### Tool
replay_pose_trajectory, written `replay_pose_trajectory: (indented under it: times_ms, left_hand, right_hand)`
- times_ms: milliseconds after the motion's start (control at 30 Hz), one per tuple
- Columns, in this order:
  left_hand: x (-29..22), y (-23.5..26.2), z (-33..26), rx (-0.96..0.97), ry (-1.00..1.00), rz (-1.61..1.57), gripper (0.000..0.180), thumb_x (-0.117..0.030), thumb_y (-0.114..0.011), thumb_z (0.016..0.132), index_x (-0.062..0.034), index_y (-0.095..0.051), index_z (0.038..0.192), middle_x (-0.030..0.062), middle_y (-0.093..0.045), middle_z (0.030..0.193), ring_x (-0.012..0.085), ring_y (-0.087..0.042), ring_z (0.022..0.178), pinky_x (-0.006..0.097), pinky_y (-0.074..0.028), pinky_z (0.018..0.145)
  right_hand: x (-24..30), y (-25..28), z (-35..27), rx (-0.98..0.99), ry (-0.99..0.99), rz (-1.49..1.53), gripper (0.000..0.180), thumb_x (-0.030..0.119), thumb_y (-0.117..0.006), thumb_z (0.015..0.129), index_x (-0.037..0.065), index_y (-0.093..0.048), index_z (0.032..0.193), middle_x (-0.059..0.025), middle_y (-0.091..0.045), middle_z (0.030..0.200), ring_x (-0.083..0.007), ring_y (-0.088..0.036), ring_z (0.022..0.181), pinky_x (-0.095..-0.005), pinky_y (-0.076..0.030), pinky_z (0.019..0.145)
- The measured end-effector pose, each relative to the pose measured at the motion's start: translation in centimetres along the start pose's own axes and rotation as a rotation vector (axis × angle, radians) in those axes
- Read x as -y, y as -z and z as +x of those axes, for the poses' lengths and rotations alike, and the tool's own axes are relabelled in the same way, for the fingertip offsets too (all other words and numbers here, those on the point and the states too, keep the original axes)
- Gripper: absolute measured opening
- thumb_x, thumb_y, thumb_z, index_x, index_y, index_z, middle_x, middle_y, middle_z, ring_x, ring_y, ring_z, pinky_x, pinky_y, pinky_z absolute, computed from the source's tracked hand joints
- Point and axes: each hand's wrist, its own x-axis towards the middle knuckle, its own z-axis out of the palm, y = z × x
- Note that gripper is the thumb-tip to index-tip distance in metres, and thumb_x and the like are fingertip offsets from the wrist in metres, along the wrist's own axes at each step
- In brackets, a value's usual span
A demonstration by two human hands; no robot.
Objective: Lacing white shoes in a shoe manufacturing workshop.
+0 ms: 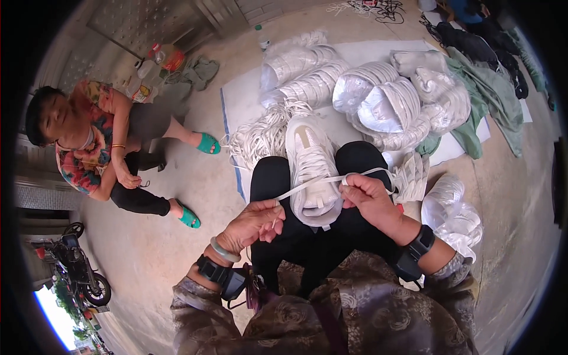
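A white sneaker (315, 155) rests between my knees, its toe pointing away from me and its heel opening toward me. White lace (310, 182) runs across the shoe's upper part, drawn out to both sides. My left hand (254, 223) pinches one end of it to the left of the shoe. On the other side, my right hand (373, 201) grips the lace close to the shoe's collar, and a stretch of lace loops out past the hand. Between the two hands the lace looks nearly straight.
A heap of loose white laces (260, 135) lies beyond my left knee. Bundled white shoe parts (384, 97) in clear wrap cover a white sheet (236, 97), with more bundles (452, 213) at right. Green cloth (491, 100) lies far right. A seated person (118, 142) is at left.
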Motion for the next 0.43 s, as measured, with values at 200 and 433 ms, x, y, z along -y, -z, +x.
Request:
replay_pose_trajectory:
  times_ms: [200,433]
  left_hand:
    - [-2.8,-0.3,6.1,-0.041,-0.239,-0.107,0.018,-0.023,-0.049,0.094,-0.0064,-0.055,0.090,0.0050,-0.060,0.067,0.0099,-0.054,0.047,0.019,-0.039,0.040]
    - [-0.5,-2.6,4.2,-0.292,-0.474,0.105,0.017,-0.022,-0.050,0.093,-0.0077,-0.056,0.085,0.0048,-0.062,0.068,0.0103,-0.057,0.050,0.019,-0.043,0.044]
  right_hand:
    - [-0.8,0.1,4.2,-0.128,0.245,0.077,0.014,0.009,-0.059,0.087,0.004,-0.065,0.099,0.0017,-0.061,0.084,-0.0035,-0.053,0.076,-0.0210,-0.044,0.065]
    - [-1.4,-0.2,1.9,-0.303,0.172,0.077,0.010,0.006,-0.061,0.085,0.001,-0.064,0.093,0.0029,-0.057,0.074,-0.0024,-0.047,0.061,-0.0177,-0.039,0.051]
